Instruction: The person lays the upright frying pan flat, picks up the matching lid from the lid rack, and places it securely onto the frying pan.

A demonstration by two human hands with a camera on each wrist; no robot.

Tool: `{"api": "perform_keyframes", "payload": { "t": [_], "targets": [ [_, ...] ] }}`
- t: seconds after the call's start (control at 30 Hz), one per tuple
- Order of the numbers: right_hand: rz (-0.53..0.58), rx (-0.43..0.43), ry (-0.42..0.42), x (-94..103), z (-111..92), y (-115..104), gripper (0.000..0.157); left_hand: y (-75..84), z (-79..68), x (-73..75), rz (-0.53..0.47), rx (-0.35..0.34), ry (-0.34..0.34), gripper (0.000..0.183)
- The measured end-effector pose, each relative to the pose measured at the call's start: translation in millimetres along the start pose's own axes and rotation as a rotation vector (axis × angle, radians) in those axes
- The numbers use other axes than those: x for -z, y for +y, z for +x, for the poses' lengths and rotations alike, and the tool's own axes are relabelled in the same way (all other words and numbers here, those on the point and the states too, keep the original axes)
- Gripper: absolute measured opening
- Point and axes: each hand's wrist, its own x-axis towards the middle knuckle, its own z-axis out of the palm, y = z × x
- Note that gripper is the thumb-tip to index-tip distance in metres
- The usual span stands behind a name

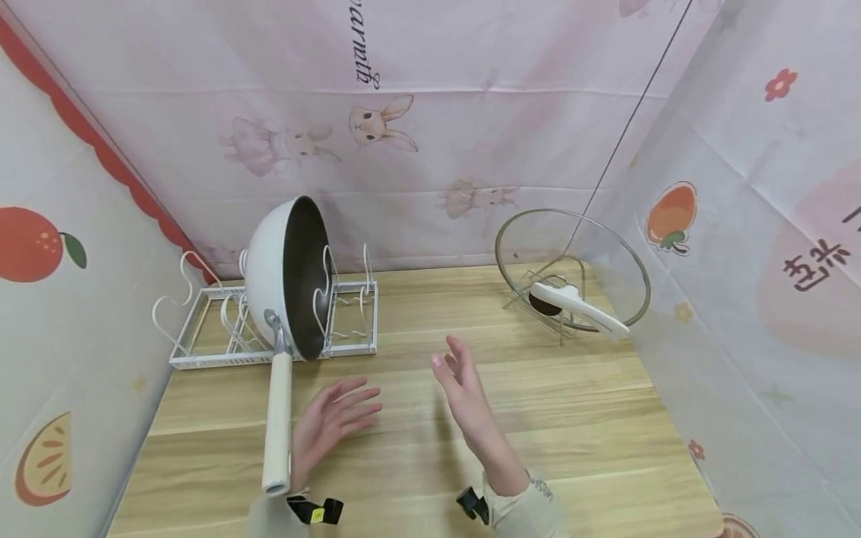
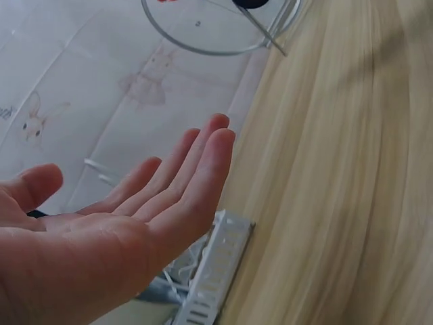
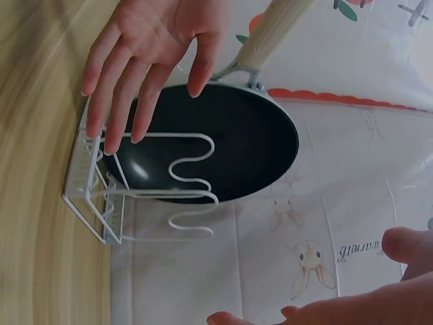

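Observation:
My left hand (image 1: 331, 422) hovers over the table with its fingers spread and holds nothing, just right of the pan's handle (image 1: 278, 426). The wok-shaped pan (image 1: 269, 258), white outside and dark inside, stands on its side in a white wire rack (image 1: 353, 349), its cream handle jutting toward me. My right hand (image 1: 471, 396), empty as well, is raised over the middle of the table, fingers loosely bent and thumb apart. In the left wrist view the left palm (image 2: 101, 250) faces up. Across in the right wrist view, the left hand (image 3: 152, 40) overlaps the pan.
A glass lid (image 1: 605, 254) with a white handle (image 1: 578, 305) leans in a small wire stand (image 1: 561, 329) at the back right. The wooden table (image 1: 417, 463) is enclosed by printed fabric walls (image 1: 430, 164) at the back and both sides.

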Motion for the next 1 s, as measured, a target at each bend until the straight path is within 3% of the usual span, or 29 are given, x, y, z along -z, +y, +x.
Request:
{"api": "perform_keyframes", "payload": {
  "t": [0.03,0.07,0.2,0.27,0.3,0.4,0.5,0.6,0.73,0.83,1.0],
  "targets": [
    [0.012,0.002,0.004,-2.5,-1,1,0.065,-0.9,-2.1,6.1,-0.016,-0.012,-0.027,0.051],
    [0.029,0.003,0.006,-5.1,-2,1,0.064,4.0,-5.9,0.1,-0.018,-0.035,-0.049,0.051],
    [0.091,0.019,-0.003,-17.1,-7,5,0.059,1.1,-12.8,25.5,-0.074,-0.102,-0.180,0.058],
    [0.112,0.021,-0.018,-23.5,-10,8,0.057,2.1,-15.7,36.8,-0.155,-0.108,-0.237,0.061],
    [0.117,0.020,-0.030,-26.7,-11,9,0.056,-2.3,-15.1,54.0,-0.214,-0.087,-0.268,0.066],
    [0.118,0.014,-0.072,-35.5,-13,12,0.054,3.4,-19.5,66.2,-0.349,-0.052,-0.292,0.068],
    [0.114,0.000,-0.119,-43.1,-15,13,0.055,11.6,-23.7,72.6,-0.415,-0.019,-0.274,0.066],
    [0.119,-0.021,-0.159,-50.6,-18,11,0.057,20.4,-28.9,66.7,-0.361,-0.041,-0.266,0.063],
    [0.159,-0.057,-0.209,-60.6,-21,8,0.055,38.7,-37.1,33.9,-0.301,-0.069,-0.262,0.050],
    [0.188,-0.082,-0.237,-68.1,-23,5,0.053,50.6,-40.4,14.0,-0.380,-0.064,-0.293,0.050],
    [0.198,-0.118,-0.263,-80.1,-25,0,0.052,57.0,-41.0,15.3,-0.468,-0.066,-0.326,0.062]
  ]
}}
